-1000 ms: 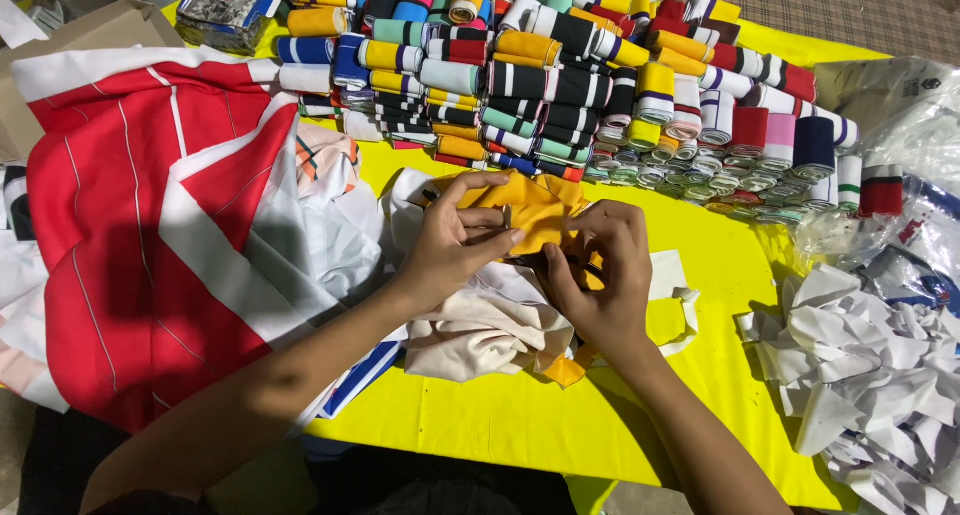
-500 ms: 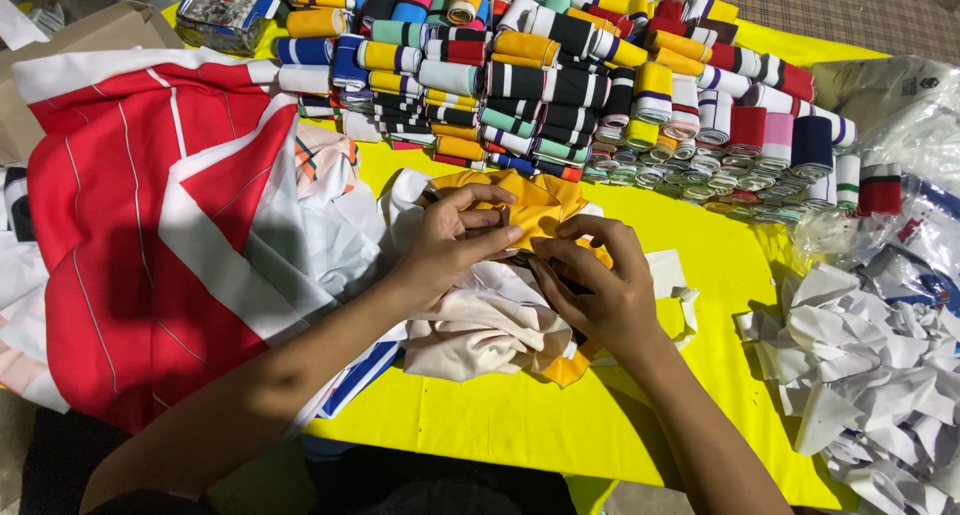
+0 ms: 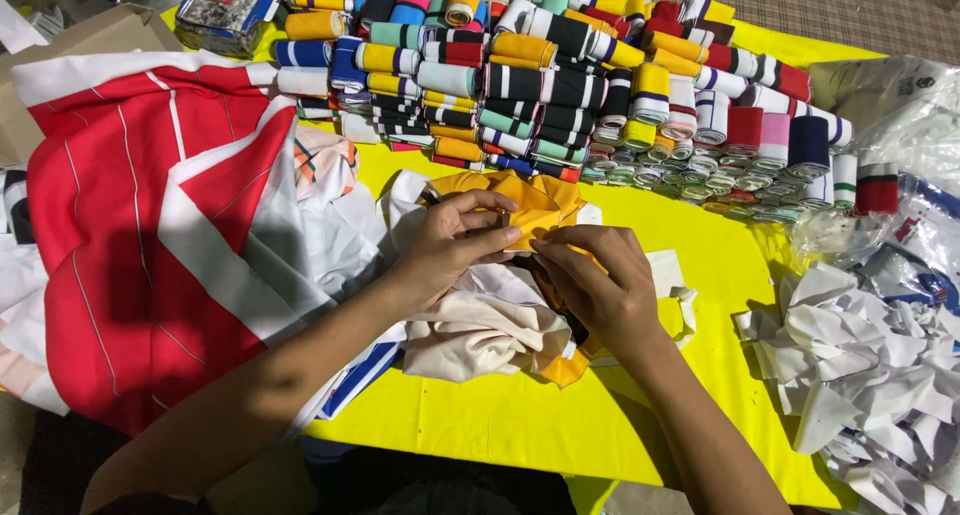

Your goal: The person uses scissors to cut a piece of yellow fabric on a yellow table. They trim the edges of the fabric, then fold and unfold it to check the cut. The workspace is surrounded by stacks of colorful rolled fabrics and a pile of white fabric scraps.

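Left hand (image 3: 450,250): fingers bent, thumb and fingertips pinching the near edge of the orange fabric piece (image 3: 520,200). Right hand (image 3: 600,285): fingers curled down over the same piece from the near side, gripping it; the exact contact is hidden beneath the knuckles, so a pinch is probable but not confirmed. The fabric lies between and just beyond both hands, crumpled, with its long axis running roughly left to right across the yellow table (image 3: 500,435). A pointed flap rises at its far edge, towards the rolls. Colour is solid orange-yellow, with creases throughout. A further orange strip shows below the right wrist. Beneath the hands lies a cream cloth (image 3: 480,330). To the left, a red and white garment (image 3: 140,265). Beyond, stacked striped ribbing rolls (image 3: 560,75). At right, a heap of white cuttings (image 3: 860,365)
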